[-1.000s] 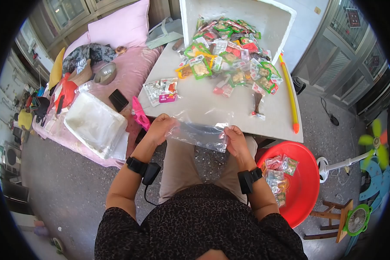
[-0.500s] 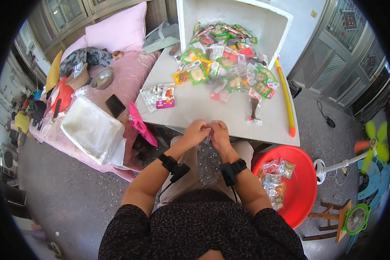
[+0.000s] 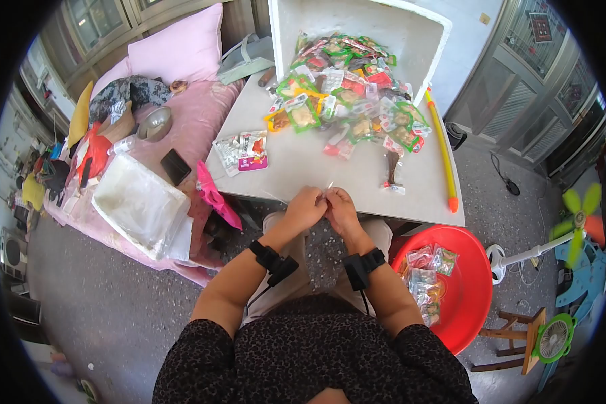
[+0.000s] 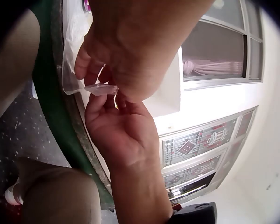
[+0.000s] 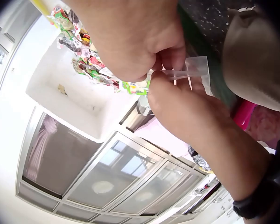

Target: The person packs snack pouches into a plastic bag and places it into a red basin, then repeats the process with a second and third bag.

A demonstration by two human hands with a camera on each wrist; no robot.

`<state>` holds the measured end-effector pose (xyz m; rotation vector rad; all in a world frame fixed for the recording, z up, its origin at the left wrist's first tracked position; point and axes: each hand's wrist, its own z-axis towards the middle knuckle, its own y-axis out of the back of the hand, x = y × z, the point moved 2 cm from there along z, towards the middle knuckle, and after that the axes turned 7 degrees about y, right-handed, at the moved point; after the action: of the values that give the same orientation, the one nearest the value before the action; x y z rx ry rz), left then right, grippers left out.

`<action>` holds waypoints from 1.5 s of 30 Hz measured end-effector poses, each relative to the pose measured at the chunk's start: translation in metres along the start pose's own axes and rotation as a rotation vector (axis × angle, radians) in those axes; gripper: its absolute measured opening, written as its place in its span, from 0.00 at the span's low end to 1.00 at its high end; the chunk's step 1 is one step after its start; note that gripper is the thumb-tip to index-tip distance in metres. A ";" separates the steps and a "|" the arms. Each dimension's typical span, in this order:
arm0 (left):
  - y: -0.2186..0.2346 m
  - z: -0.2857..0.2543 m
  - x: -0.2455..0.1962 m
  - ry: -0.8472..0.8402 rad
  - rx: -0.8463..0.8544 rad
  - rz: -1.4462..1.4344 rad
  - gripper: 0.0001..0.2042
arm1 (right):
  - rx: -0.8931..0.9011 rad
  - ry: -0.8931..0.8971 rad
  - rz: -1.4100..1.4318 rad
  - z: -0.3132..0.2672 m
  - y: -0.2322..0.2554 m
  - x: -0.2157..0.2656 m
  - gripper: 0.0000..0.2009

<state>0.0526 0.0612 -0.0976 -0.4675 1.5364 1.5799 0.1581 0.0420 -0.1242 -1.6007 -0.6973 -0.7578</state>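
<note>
Above the lap, at the table's front edge, the left hand [image 3: 306, 209] and right hand [image 3: 342, 210] meet, fingertips together. Between them they pinch a clear plastic bag; its film [image 4: 101, 89] shows between both sets of fingers in the left wrist view. In the right wrist view a flat clear part [image 5: 197, 67] sticks out past the fingers of the left hand [image 5: 184, 102] and right hand [image 5: 130, 42]. Most of the bag is hidden behind the hands in the head view. Small food packets [image 3: 303, 113] lie piled beyond them on the table [image 3: 289, 161].
A white foam box [image 3: 421, 47] lies on its side behind the packets. Two packets [image 3: 252, 149] lie at the table's left, a yellow stick [image 3: 441, 148] along its right. A red basin [image 3: 464, 289] with packets stands on the floor at right; a white tray [image 3: 138, 202] lies on the bed.
The hands have come together from holding the clear bag spread wide between them, and the bag is now gathered at the fingertips. Over the last half second they have barely moved.
</note>
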 end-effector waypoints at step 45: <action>-0.023 0.020 0.011 0.003 -0.097 0.333 0.07 | -0.022 0.541 -1.315 0.024 0.073 0.079 0.09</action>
<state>0.0696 0.0802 -0.1169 -0.2756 1.6059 1.9148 0.2658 0.0571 -0.1083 -0.6981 -1.2990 -2.0294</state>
